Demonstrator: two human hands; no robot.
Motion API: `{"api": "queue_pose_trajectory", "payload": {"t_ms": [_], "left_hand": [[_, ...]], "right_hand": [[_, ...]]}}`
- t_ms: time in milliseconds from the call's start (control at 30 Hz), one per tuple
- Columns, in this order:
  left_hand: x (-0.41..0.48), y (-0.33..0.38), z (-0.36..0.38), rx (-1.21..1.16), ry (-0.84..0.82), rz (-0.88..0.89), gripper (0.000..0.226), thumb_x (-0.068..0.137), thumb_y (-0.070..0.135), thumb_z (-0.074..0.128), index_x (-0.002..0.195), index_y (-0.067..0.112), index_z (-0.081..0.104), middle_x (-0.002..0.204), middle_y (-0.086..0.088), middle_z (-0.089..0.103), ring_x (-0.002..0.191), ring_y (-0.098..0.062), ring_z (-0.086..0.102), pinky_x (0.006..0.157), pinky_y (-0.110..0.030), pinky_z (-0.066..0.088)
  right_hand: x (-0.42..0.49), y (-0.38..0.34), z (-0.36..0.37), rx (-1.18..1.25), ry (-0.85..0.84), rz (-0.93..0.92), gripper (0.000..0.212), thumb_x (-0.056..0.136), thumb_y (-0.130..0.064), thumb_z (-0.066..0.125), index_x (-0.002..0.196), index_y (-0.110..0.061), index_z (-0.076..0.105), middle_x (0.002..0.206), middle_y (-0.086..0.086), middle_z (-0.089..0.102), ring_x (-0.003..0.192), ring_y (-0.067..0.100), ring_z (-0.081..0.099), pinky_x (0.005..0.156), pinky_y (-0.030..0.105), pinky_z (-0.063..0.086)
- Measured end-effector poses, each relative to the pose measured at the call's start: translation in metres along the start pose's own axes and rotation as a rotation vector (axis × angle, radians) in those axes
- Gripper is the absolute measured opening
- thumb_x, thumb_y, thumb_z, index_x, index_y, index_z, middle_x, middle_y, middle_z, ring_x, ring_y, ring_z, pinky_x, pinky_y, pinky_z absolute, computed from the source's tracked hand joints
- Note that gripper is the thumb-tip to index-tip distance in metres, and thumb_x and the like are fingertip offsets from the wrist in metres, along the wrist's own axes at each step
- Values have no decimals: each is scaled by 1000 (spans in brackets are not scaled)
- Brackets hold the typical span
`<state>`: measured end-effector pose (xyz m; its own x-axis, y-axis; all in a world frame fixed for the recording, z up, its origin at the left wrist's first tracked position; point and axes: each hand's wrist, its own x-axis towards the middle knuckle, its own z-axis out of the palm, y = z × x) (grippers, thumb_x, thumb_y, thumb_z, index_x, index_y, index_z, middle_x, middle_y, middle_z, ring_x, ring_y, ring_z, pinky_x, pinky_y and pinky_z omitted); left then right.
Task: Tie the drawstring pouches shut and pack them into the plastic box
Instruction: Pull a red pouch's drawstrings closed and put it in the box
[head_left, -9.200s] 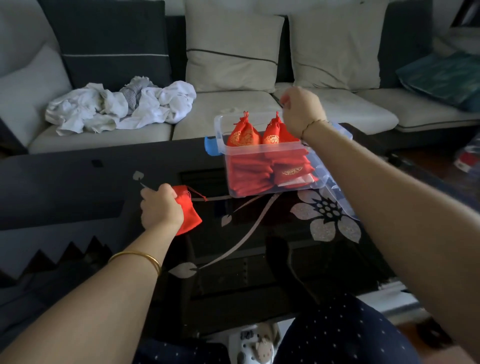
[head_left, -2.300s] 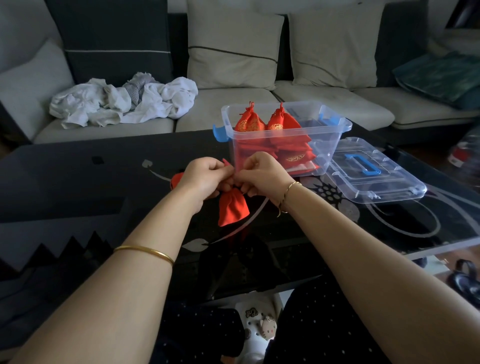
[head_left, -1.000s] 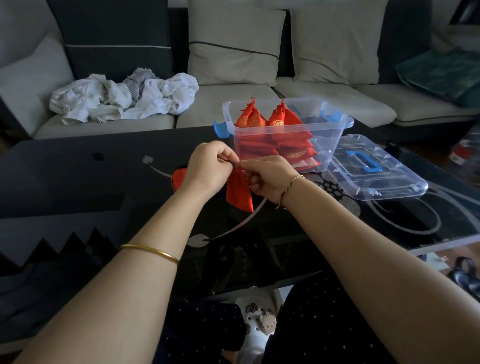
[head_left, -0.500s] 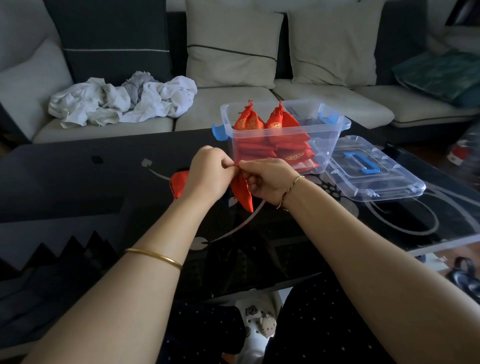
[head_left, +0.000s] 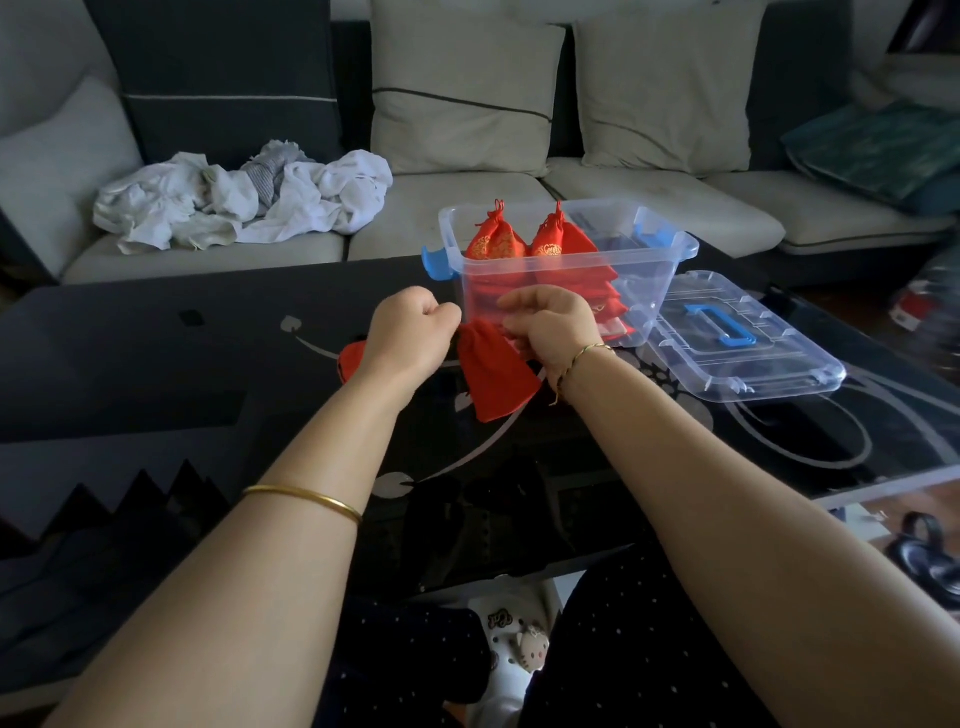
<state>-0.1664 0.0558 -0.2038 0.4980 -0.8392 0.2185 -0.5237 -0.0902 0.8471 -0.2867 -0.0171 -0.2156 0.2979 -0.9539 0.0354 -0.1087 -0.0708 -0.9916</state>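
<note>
**A:** Where is the pouch in hand?

**B:** The red drawstring pouch (head_left: 496, 382) hangs between both hands, just in front of the clear plastic box (head_left: 654, 270) and above the black glass coffee table (head_left: 156, 364). The left hand (head_left: 410, 332) is curled into a fist at its gathered neck; the right hand (head_left: 550, 327) pinches the neck's other side with bent fingers; the cord itself is hidden behind them.

**A:** How should the tie be done well?

**B:** This looks like the cinch-and-knot step. I'd draw the two cord ends apart evenly and level, so the mouth closes in even folds; grip close to the gather, so the soft cloth cannot twist; seat the knot against the neck; pull steadily, since a jerk could slip a thin cord from the fingers.

**A:** And how does the pouch look?

**B:** It is plain red on the side shown, slack and tilted; whether it holds anything, I cannot tell. Two tied pouches (head_left: 491, 241) with gold embroidery stand upright on a red stack inside the box. Another red pouch (head_left: 350, 358) lies on the table beside the left wrist, partly hidden; the box lid (head_left: 753, 358) lies just beside the box.
</note>
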Motion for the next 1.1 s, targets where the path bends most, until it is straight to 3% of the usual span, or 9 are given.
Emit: {"api": "queue_pose_trajectory", "payload": {"t_ms": [100, 267, 400, 600, 700, 767, 933, 1000, 1100], "left_hand": [[0, 4, 3, -144, -17, -97, 12, 84, 14, 44, 73, 12, 48, 74, -13, 48, 69, -21, 47, 63, -35, 42], [7, 3, 4, -272, -22, -233, 21, 84, 14, 44, 63, 12, 41, 65, -6, 52, 58, -17, 53, 63, -33, 50], [14, 11, 13, -465, 7, -281, 23, 85, 11, 45, 62, 11, 45, 62, -2, 54, 55, -11, 54, 58, -25, 51], [23, 28, 23, -607, -1, -277, 17, 84, 7, 51, 68, 9, 56, 51, 3, 57, 46, -7, 54, 53, -22, 50], [32, 33, 25, -604, 40, -232, 18, 87, 8, 54, 70, 11, 56, 54, 0, 56, 48, -11, 54, 52, -23, 48], [39, 33, 25, -588, 99, -209, 19, 88, 7, 53, 70, 12, 53, 53, 1, 56, 48, -11, 52, 55, -24, 48], [51, 16, 25, -409, 271, -175, 22, 91, 8, 47, 71, 13, 54, 67, -2, 57, 57, -10, 55, 64, -27, 52], [56, 2, 25, -241, 311, -175, 18, 92, 11, 46, 88, 8, 63, 86, -7, 63, 79, -19, 62, 78, -34, 54], [55, -25, 20, 156, 240, -175, 26, 93, 12, 46, 111, 8, 64, 110, -12, 63, 96, -23, 59, 77, -32, 48]], "right_hand": [[-2, 4, -1, -140, 4, -56, 27, 84, 1, 55, 75, -24, 62, 78, -4, 61, 69, 10, 56, 65, 26, 51], [-14, 3, -7, -28, -246, -2, 8, 94, -25, 52, 93, -23, 60, 88, -2, 62, 80, 14, 63, 66, 26, 58], [-15, 4, -14, -404, -207, -127, 50, 79, -34, 71, 121, -14, 52, 113, 0, 58, 102, 16, 59, 88, 33, 52], [-13, -9, -35, -529, -5, -248, 17, 81, -21, 69, 81, -4, 65, 78, 12, 66, 74, 32, 63, 71, 44, 54], [2, -26, -49, -454, 73, -228, 19, 80, -19, 69, 88, -1, 67, 86, 15, 69, 81, 32, 66, 79, 47, 54], [24, -42, -56, -380, 146, -219, 22, 80, -17, 69, 93, 1, 67, 92, 22, 69, 84, 36, 66, 80, 47, 54], [91, -78, -56, -570, 265, -180, 17, 82, -20, 63, 85, -4, 67, 78, 10, 62, 77, 27, 61, 63, 17, 52], [105, -79, -52, -766, 249, -72, 19, 84, -24, 61, 92, -7, 64, 83, 7, 58, 84, 24, 54, 63, 20, 45], [109, -70, -53, -958, 248, 51, 31, 87, -22, 55, 116, -11, 59, 118, 11, 59, 116, 31, 48, 82, 32, 40]]}}
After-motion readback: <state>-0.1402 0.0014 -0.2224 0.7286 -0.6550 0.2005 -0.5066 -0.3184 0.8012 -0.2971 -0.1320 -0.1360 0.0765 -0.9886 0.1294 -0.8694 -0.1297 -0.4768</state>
